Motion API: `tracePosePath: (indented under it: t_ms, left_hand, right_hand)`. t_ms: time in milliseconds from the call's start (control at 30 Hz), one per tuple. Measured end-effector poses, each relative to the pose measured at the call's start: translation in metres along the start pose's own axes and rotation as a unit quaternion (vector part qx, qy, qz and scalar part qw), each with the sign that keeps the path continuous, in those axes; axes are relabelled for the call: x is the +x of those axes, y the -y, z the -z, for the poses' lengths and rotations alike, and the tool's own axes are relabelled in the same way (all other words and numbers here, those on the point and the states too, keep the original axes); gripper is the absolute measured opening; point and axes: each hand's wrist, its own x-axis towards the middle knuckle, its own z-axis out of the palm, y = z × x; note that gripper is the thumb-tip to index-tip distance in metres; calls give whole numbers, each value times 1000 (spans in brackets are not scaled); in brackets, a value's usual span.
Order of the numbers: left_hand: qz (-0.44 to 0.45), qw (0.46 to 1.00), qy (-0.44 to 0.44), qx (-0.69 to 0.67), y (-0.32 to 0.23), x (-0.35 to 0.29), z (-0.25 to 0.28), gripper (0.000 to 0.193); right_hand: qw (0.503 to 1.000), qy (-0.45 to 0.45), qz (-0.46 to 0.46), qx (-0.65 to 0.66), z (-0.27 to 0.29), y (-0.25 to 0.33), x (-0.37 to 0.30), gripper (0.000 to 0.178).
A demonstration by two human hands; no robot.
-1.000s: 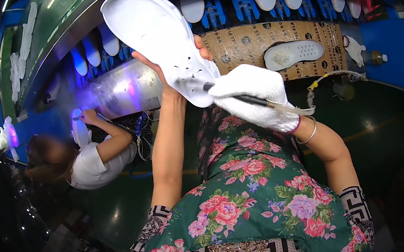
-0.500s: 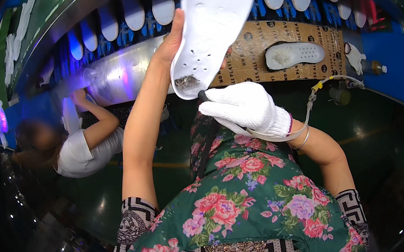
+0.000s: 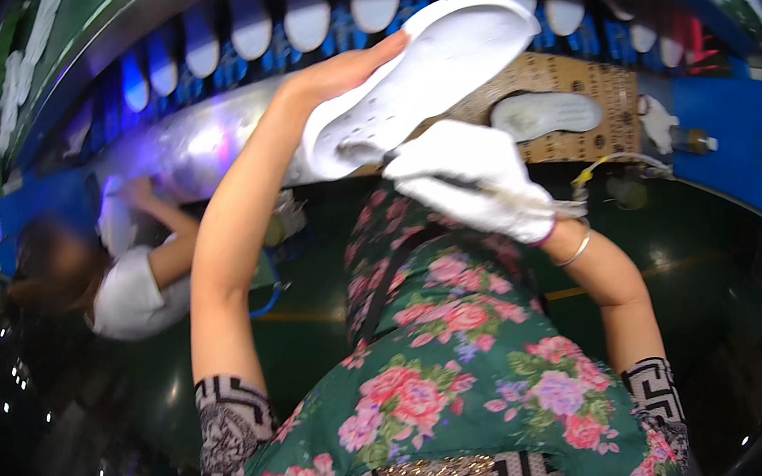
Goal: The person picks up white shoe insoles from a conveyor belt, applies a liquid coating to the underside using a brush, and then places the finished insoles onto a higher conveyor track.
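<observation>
My bare left hand (image 3: 352, 69) grips a white shoe sole (image 3: 437, 72) by its left edge. The sole slants up to the right, with small holes and a grey patch near its lower end. My right hand (image 3: 472, 171), in a white knit glove, is closed around a small black-tipped tool (image 3: 388, 157), most of it hidden by the fingers. That tip is at the sole's lower end; whether it touches, I cannot tell. A thin pale tube or cord trails from the gloved wrist to the right. Motion blurs the sole and both hands.
A second, greyish sole (image 3: 547, 115) lies on the printed cardboard (image 3: 609, 132) of the bench. Beyond stands a row of pale soles (image 3: 308, 28) on blue holders. A white glove (image 3: 658, 124) and a small bottle (image 3: 701, 142) are at right. A person in white (image 3: 138, 289) works at left.
The sole has come down and tilted further to the right, its inner face now more oblique. My left hand has shifted with it. My gloved right hand stays near the sole's lower end.
</observation>
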Motion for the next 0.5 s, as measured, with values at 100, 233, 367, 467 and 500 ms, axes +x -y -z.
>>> tracePosePath:
  t_ms: [100, 233, 367, 467, 500]
  left_hand:
    - [-82, 969, 6, -234, 12, 19, -16, 79]
    - [-196, 830, 189, -487, 38, 11, -11, 89]
    - [-221, 829, -28, -512, 41, 2, -68, 62]
    - [-241, 850, 19, -469, 62, 4, -73, 58]
    - [-183, 866, 32, -465, 56, -5, -76, 58]
  right_hand:
    - [995, -1, -43, 92, 11, -1, -11, 13]
    - [877, -150, -281, 360, 28, 7, -10, 13]
    - [961, -226, -106, 123, 46, -3, 2, 17]
    - [969, -193, -104, 111, 52, -10, 2, 15]
    - [971, -173, -118, 112, 54, -10, 2, 15]
